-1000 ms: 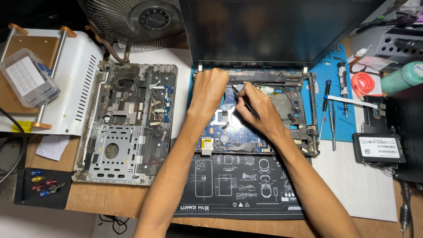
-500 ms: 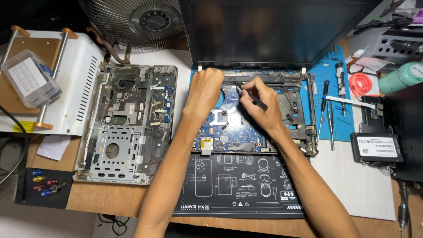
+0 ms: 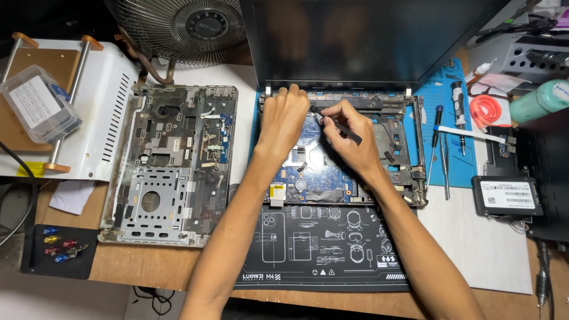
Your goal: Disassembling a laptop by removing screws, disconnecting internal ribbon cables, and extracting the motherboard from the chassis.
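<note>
An opened laptop base with its blue circuit board exposed lies in front of me, its dark screen standing up behind. My left hand rests palm down on the upper left of the board, fingers reaching the hinge edge. My right hand grips a thin black tool like a pen, its tip pointing left near my left fingertips at the board's top edge.
The removed laptop palm-rest frame lies to the left, beside a white machine. A fan stands behind. A black work mat lies near me. Screwdrivers on a blue mat and a drive sit right.
Both hands shifted toward the top edge of the board. The right hand's tool tip moved up and left, closer to the hinge area.
</note>
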